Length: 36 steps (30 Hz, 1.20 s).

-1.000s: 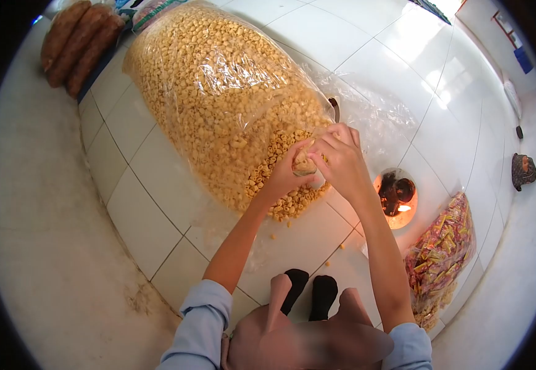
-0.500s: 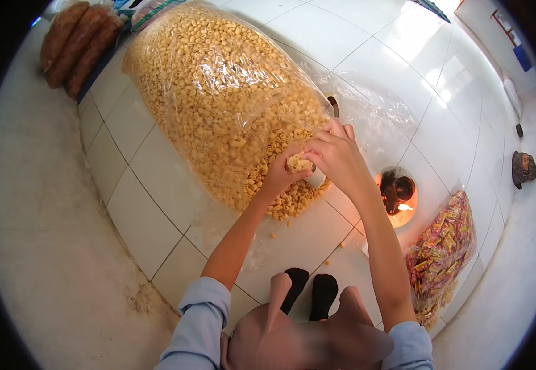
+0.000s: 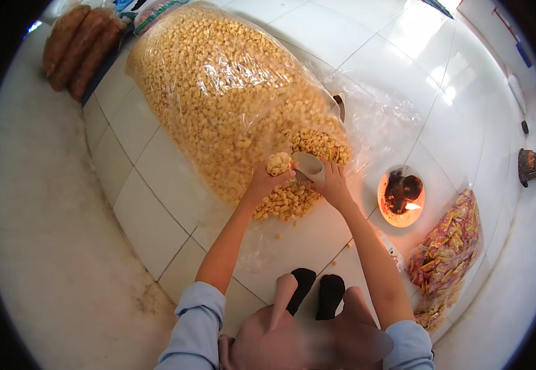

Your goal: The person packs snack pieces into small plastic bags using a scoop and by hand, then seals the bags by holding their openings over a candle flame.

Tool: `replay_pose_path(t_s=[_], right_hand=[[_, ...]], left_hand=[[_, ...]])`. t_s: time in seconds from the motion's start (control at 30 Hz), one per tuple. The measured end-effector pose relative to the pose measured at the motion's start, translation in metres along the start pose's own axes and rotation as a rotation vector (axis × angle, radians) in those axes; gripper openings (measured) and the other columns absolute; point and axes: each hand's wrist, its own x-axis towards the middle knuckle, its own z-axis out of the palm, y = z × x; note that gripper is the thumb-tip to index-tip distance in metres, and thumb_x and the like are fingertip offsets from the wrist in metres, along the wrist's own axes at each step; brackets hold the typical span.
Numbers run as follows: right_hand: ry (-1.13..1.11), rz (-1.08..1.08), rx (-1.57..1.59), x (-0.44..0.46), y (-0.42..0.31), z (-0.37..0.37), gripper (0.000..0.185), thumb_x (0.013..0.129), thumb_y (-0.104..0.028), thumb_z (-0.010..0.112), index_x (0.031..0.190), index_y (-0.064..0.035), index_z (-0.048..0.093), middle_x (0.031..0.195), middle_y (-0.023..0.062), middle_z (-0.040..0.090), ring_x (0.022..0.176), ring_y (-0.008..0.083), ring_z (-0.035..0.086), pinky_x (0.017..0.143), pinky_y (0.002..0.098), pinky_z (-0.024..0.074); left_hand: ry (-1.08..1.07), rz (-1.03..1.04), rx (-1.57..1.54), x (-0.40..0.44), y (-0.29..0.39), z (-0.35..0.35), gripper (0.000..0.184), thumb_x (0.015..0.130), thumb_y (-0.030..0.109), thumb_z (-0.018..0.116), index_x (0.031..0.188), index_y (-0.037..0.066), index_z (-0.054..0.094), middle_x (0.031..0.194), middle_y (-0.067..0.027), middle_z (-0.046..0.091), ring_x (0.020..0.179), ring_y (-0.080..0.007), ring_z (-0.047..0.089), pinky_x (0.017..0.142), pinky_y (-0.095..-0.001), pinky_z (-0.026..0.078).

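Note:
A very large clear plastic bag (image 3: 218, 92) of yellow-brown puffed snacks lies on the floor, its mouth toward me with loose snack pieces (image 3: 289, 200) spilling out. My left hand (image 3: 263, 182) is closed around a small clear bag of snacks (image 3: 279, 163), which looks full at the top. Just beside it, my right hand (image 3: 336, 184) grips a white cup (image 3: 309, 166), tilted so that its opening faces up and shows no snacks inside. Both hands are over the mouth of the large bag. A few fingertips are hidden behind the cup and the small bag.
To the right, a small flame burns on a dish (image 3: 402, 196) with a dark holder. Beyond it lies a bag of red and yellow packets (image 3: 447, 243). Long brown bagged goods (image 3: 83, 49) stand at the far left by the wall. My feet (image 3: 329, 296) are close below.
My right hand has left the top of the small bag and now holds the white cup, moved slightly down. My left hand has shifted a little left with the small bag.

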Motion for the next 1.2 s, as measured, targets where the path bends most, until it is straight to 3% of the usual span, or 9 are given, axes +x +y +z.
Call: replay_pose_path(t_s=[0.07, 0.23, 0.3, 0.4, 0.53, 0.73, 0.9, 1.1, 1.2], right_hand=[[0.023, -0.072, -0.116, -0.002, 0.001, 0.008, 0.066, 0.062, -0.015, 0.073, 0.118, -0.0037, 0.04, 0.119, 0.0129, 0.041, 0.108, 0.034, 0.039, 0.09, 0.0398, 0.0361], [0.013, -0.087, -0.152, 0.003, 0.005, -0.01, 0.064, 0.058, -0.009, 0.07, 0.116, -0.0014, 0.043, 0.111, 0.0135, 0.044, 0.104, 0.0342, 0.041, 0.088, 0.0388, 0.0368], [0.048, -0.097, -0.132, 0.005, 0.003, -0.025, 0.06, 0.061, -0.007, 0.067, 0.116, -0.0018, 0.043, 0.108, 0.0132, 0.045, 0.102, 0.0329, 0.042, 0.087, 0.0388, 0.037], [0.153, -0.165, -0.689, 0.013, 0.009, -0.033, 0.041, 0.071, -0.003, 0.051, 0.112, -0.0027, 0.047, 0.102, 0.0113, 0.048, 0.099, 0.0291, 0.044, 0.085, 0.0419, 0.0385], [0.135, -0.245, -0.676, 0.016, 0.011, 0.001, 0.042, 0.071, -0.002, 0.052, 0.112, -0.0023, 0.047, 0.105, 0.0126, 0.048, 0.099, 0.0291, 0.044, 0.087, 0.0407, 0.0383], [-0.043, -0.165, -0.175, 0.015, -0.014, 0.018, 0.059, 0.062, -0.005, 0.064, 0.116, -0.0001, 0.043, 0.115, 0.0169, 0.047, 0.106, 0.0342, 0.041, 0.093, 0.0388, 0.0354], [-0.024, -0.163, -0.006, 0.017, -0.021, -0.05, 0.063, 0.06, -0.002, 0.064, 0.119, -0.0044, 0.043, 0.116, 0.0148, 0.047, 0.112, 0.033, 0.037, 0.095, 0.0381, 0.0332], [0.013, -0.257, -0.181, 0.019, -0.094, -0.158, 0.06, 0.062, -0.001, 0.062, 0.118, -0.0056, 0.044, 0.116, 0.0096, 0.048, 0.109, 0.0297, 0.039, 0.091, 0.0361, 0.0389], [-0.006, -0.282, -0.326, 0.019, -0.124, -0.181, 0.057, 0.062, -0.002, 0.062, 0.117, -0.0053, 0.045, 0.115, 0.0071, 0.048, 0.109, 0.0276, 0.04, 0.085, 0.0338, 0.0437]], left_hand=[[0.012, 0.026, -0.002, -0.001, -0.003, -0.002, 0.034, 0.076, 0.01, 0.066, 0.106, 0.003, 0.051, 0.09, -0.0061, 0.062, 0.083, -0.0123, 0.06, 0.072, -0.0257, 0.05], [0.128, 0.143, -0.104, -0.005, -0.006, 0.0, 0.027, 0.076, 0.014, 0.067, 0.098, 0.003, 0.055, 0.084, -0.0039, 0.062, 0.08, -0.0106, 0.06, 0.069, -0.0235, 0.05], [0.23, 0.001, -0.007, -0.009, -0.003, -0.004, 0.027, 0.076, 0.018, 0.068, 0.095, 0.004, 0.056, 0.08, -0.0029, 0.061, 0.078, -0.0096, 0.06, 0.067, -0.0226, 0.05], [0.266, -0.026, 0.139, -0.012, -0.011, -0.012, 0.026, 0.079, 0.02, 0.065, 0.097, 0.004, 0.057, 0.088, -0.0046, 0.063, 0.079, -0.0108, 0.061, 0.07, -0.0239, 0.05], [0.273, 0.041, 0.054, -0.017, -0.009, -0.01, 0.03, 0.075, 0.023, 0.069, 0.096, 0.007, 0.056, 0.08, -0.0018, 0.06, 0.071, -0.009, 0.059, 0.062, -0.022, 0.048], [0.303, 0.214, 0.179, -0.02, -0.012, -0.011, 0.028, 0.075, 0.021, 0.069, 0.095, 0.007, 0.056, 0.079, -0.0028, 0.062, 0.07, -0.0096, 0.059, 0.062, -0.0225, 0.047], [0.298, 0.24, 0.209, -0.017, -0.014, 0.0, 0.029, 0.075, 0.019, 0.069, 0.098, 0.007, 0.055, 0.083, -0.0052, 0.062, 0.071, -0.0096, 0.06, 0.062, -0.0231, 0.048], [0.371, 0.444, 0.356, -0.006, 0.001, 0.025, 0.036, 0.075, 0.023, 0.069, 0.103, 0.006, 0.053, 0.094, -0.007, 0.061, 0.078, -0.0128, 0.06, 0.067, -0.0255, 0.048], [0.352, 0.344, 0.258, -0.001, 0.0, 0.03, 0.04, 0.074, 0.023, 0.07, 0.105, 0.005, 0.052, 0.102, -0.0067, 0.058, 0.085, -0.0152, 0.059, 0.069, -0.0266, 0.048]])
